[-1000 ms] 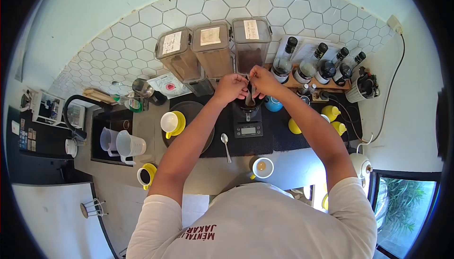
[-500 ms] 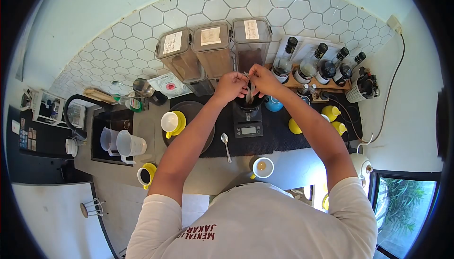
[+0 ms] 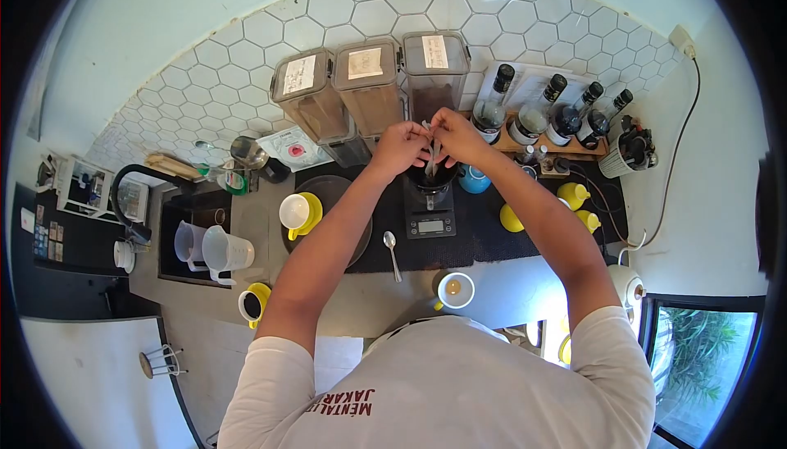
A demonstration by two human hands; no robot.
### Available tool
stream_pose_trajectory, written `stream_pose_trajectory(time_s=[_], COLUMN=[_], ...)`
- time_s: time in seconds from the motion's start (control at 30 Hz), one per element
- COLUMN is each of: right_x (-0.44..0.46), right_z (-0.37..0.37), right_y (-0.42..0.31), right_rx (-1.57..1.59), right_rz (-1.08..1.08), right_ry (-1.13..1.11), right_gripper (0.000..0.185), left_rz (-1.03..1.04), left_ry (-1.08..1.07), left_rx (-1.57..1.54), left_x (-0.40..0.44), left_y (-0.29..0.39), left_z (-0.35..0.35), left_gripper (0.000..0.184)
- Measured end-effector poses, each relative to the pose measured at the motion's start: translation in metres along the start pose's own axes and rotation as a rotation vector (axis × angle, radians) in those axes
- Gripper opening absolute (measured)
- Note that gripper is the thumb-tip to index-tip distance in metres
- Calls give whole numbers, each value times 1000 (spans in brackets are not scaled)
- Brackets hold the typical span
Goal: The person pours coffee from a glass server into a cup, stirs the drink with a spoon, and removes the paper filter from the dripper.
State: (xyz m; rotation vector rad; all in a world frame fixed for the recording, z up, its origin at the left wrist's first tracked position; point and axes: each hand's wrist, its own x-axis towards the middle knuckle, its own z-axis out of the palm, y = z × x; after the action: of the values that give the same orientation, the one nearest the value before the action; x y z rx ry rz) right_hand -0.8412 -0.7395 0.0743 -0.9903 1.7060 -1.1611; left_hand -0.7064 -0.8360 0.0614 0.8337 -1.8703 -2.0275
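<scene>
Both hands meet over a black cup [image 3: 429, 196] standing on a digital scale [image 3: 430, 224]. My left hand [image 3: 400, 150] is closed, its fingertips pinching one side of a small translucent plastic bag [image 3: 433, 160]. From the other side my right hand [image 3: 459, 139] pinches the same bag near its top. The bag hangs narrow and crumpled, its lower end over the cup's mouth. What lies inside the cup is too dark to make out. Close by on the right sits a blue cup [image 3: 474, 180], partly behind my right forearm.
A spoon [image 3: 393, 255] and a white cup with yellowish liquid [image 3: 455, 290] lie nearer me. Yellow cups [image 3: 307, 214] rest on a round tray [image 3: 354, 246] at left. Lidded canisters [image 3: 369, 80] and bottles [image 3: 537, 117] line the back. Measuring jugs [image 3: 228, 249] stand by the sink.
The bag looks paler now; the brown in its lower part has mostly gone from sight. Both hands keep their hold and have barely shifted.
</scene>
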Motion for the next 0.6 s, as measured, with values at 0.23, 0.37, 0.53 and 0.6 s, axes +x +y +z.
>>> stream_pose_trajectory(time_s=[0.23,0.37,0.53,0.6], right_x=[0,-2,-3,-3], right_z=[1,2,2,0], right_y=[-3,-6,-10,-10], right_rx=[64,104,178,146], right_rz=[37,116,168,193], right_ry=[-4,16,46,36], right_gripper=[10,10,11,11], left_rz=[14,68,130,181], left_ry=[-10,-42,-76,-47], left_rx=[12,81,107,158], left_x=[-4,-6,-1,0], left_y=[6,6,-2,-4], left_z=[1,0,-1,0], left_gripper=[14,20,27,29])
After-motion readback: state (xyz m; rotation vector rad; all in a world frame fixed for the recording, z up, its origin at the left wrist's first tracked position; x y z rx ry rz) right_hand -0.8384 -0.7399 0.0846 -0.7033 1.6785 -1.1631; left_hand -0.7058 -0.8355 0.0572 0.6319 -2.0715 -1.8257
